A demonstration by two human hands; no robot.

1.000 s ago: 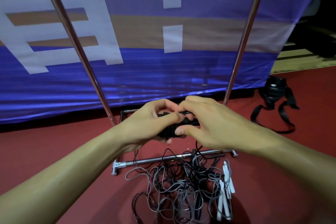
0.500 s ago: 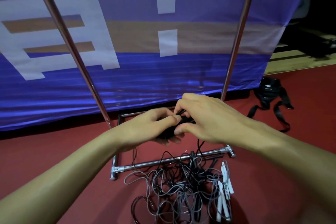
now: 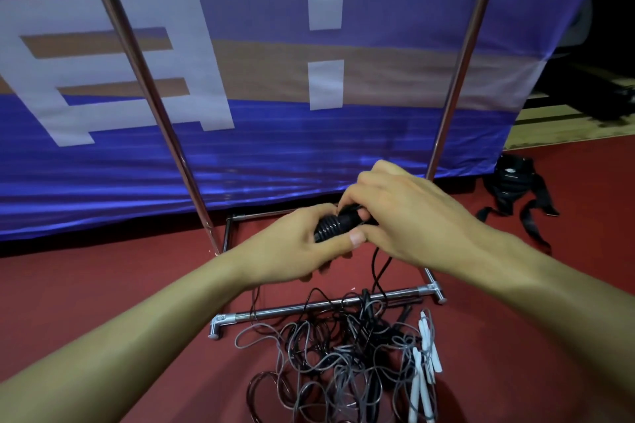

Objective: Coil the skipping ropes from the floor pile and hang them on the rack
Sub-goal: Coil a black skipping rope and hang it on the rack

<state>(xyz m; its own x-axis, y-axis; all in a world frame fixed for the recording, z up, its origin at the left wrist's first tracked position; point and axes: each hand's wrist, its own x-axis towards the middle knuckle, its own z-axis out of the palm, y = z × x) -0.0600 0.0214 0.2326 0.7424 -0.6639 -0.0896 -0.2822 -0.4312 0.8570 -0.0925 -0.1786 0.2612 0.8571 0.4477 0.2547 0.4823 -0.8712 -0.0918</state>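
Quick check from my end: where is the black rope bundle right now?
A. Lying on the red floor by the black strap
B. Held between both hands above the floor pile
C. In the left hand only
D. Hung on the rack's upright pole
B: the left hand and right hand both grip the black rope bundle above the floor pile, one strand trailing down into it.

Probably a gym; red sports floor (image 3: 103, 285)

Our two bare arms

Our left hand (image 3: 292, 244) and right hand (image 3: 409, 213) wore no gloves, rings or watches; our forearms were sleeveless.
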